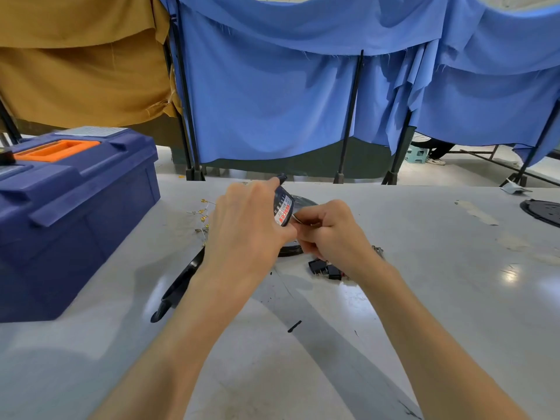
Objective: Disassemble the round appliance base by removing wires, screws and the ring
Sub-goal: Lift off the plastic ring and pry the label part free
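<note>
On grey table (424, 268): toolbox (69, 213) left, round base (291, 251) centre; blue drapes (266, 101) behind.

the desk (424, 298) held one blue toolbox (75, 213) at its left edge, one black disc (542, 212) at its right edge, two small black blocks (318, 266) and at least four yellow tags (203, 219).
</note>
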Tool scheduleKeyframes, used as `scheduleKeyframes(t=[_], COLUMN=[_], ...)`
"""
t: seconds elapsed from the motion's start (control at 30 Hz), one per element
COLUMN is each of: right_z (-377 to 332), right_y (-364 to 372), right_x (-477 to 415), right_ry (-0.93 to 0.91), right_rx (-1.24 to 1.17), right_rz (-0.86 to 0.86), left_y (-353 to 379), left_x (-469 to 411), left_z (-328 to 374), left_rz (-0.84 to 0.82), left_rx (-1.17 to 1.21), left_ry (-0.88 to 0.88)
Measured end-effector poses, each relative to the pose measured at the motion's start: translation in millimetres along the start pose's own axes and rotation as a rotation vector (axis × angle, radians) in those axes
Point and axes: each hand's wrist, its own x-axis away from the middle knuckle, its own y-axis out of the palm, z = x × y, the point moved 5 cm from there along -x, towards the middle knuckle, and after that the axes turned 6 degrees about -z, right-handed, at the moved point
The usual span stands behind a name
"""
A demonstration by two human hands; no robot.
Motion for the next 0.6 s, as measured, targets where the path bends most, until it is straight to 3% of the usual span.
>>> scheduleKeyframes(t=[0.17, 0.2, 0.33, 0.4, 0.47, 0.6], right_z=[-15, -13, 5, 10, 6, -9], right_y=[7, 6, -2, -3, -3, -4], right_x=[0, -1, 2, 6, 4, 1], right_ry=[-0.223, -0.193, 0.093, 0.151, 0.129, -0.015], right_rx=[0.296, 0.246, -0.323, -0.381, -0.268, 0.226], right_rz=[0.151, 0.128, -0.136, -0.172, -0.100, 0.058], left_y=[-7, -7, 1, 4, 4, -7], left_x=[1, 2, 4, 4, 2, 1], left_z=[-3, -4, 1, 4, 5, -4], left_rz=[0.053, 0.057, 0.001, -0.010, 0.014, 0.068], left_rx=[0.090, 0.085, 0.075, 0.028, 0.024, 0.087], left_ry=[-0.003, -0.001, 0.016, 0.013, 0.003, -0.031])
